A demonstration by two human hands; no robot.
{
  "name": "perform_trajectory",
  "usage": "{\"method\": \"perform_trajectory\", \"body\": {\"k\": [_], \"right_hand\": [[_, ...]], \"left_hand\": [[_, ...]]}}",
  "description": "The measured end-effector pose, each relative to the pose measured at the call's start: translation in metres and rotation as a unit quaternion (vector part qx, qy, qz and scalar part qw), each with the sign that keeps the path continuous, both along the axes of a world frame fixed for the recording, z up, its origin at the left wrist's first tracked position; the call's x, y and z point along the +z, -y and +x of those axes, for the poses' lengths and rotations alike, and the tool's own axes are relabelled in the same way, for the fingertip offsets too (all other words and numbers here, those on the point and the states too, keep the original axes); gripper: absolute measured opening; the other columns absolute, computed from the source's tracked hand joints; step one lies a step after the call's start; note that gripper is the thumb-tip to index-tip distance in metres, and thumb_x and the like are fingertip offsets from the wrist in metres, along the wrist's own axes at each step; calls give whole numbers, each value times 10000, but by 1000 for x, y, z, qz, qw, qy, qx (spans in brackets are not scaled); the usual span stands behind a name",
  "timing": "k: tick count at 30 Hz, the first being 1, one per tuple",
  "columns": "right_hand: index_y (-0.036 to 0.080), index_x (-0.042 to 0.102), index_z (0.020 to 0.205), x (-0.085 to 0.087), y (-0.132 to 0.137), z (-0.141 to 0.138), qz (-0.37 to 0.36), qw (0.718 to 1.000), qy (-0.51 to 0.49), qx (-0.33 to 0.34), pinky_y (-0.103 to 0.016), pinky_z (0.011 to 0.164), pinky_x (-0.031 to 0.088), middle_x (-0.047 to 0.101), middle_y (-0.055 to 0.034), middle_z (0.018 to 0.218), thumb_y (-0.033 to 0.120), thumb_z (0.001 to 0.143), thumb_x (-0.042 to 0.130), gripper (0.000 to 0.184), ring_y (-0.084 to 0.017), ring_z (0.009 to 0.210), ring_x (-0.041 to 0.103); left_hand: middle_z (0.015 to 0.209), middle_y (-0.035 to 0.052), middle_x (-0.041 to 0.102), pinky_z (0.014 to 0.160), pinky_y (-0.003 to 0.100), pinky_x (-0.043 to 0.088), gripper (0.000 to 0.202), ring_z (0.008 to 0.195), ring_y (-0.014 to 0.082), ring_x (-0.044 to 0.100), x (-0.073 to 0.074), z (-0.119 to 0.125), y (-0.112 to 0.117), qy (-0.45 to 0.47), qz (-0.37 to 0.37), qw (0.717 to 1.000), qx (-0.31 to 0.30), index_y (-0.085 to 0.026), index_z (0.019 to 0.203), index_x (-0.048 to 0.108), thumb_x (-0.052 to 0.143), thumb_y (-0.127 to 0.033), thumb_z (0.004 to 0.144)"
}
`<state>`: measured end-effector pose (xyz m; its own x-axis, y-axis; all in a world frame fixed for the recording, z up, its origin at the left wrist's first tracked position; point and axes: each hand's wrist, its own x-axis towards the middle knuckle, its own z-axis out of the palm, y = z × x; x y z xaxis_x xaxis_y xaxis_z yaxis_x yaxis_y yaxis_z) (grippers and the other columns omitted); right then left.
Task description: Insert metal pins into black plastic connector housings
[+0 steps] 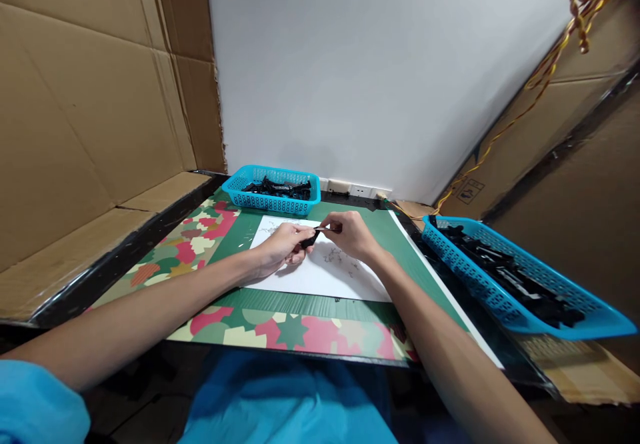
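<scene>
My left hand is closed around a small black part, whose exact kind is hard to make out. Pinched in my right hand is a thin metal tool, its tip meeting the top of the black part. Both hands are held over a white sheet of paper. Small dark bits are scattered on the sheet, below the right hand and also at its far left. They are too small to name.
A blue basket of black parts stands at the back by the wall. Another blue basket with black parts is at the right. Cardboard panels flank the table. Wall sockets and a twisted yellow cable lie behind and right.
</scene>
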<state>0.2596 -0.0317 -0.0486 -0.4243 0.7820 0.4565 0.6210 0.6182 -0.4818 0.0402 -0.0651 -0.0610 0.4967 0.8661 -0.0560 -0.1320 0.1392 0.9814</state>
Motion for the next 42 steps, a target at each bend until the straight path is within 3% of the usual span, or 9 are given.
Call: {"method": "perform_trajectory", "body": {"k": [7, 14, 18, 26, 33, 42], "right_hand": [[178, 797, 874, 3, 4, -2, 14, 999, 29, -7, -261, 594, 332, 673, -14, 671, 173, 894, 685, 113, -117, 574, 477], [200, 804, 929, 6, 12, -5, 45, 992, 115, -20, -281, 622, 312, 703, -28, 697, 78, 871, 639, 212, -132, 591, 511], [179, 806, 935, 4, 13, -8, 17, 996, 80, -19, -266, 603, 312, 669, -11, 666, 80, 856, 628, 218, -118, 573, 477], [112, 818, 873, 3, 8, -10, -28, 998, -49, -12, -261, 555, 316, 577, 7, 588, 202, 843, 710, 144, -110, 560, 437], [123, 814, 804, 4, 8, -14, -35, 997, -50, -52, -255, 555, 345, 620, 4, 598, 121, 740, 736, 101, -102, 547, 478], [133, 779, 771, 1, 8, -13, -26, 997, -52, -45, -249, 555, 341, 621, 8, 605, 94, 707, 705, 106, -105, 556, 492]], "left_hand": [[706, 9, 638, 334, 188, 135, 229, 354, 32, 406, 1, -4, 0, -6, -27, 1000, -10, -153, 919, 641, 650, -364, 1008], [652, 3, 615, 351, 180, 171, 242, 350, 27, 371, 2, -7, -4, 3, -52, 999, -11, -148, 859, 637, 663, -346, 996], [667, 8, 615, 349, 176, 137, 203, 366, 32, 384, 2, -8, -6, 6, -66, 998, 1, -148, 911, 645, 666, -333, 991], [674, 19, 619, 370, 177, 226, 208, 379, 31, 396, 3, -5, -2, 28, -58, 998, 15, -129, 942, 676, 654, -326, 1006], [670, 29, 629, 374, 175, 238, 186, 383, 35, 420, 5, -3, -1, 31, -56, 998, 16, -117, 936, 677, 675, -295, 989], [660, 34, 624, 381, 187, 260, 179, 383, 43, 431, 7, -2, 0, 29, -61, 998, 8, -119, 897, 666, 624, -251, 1009]]}}
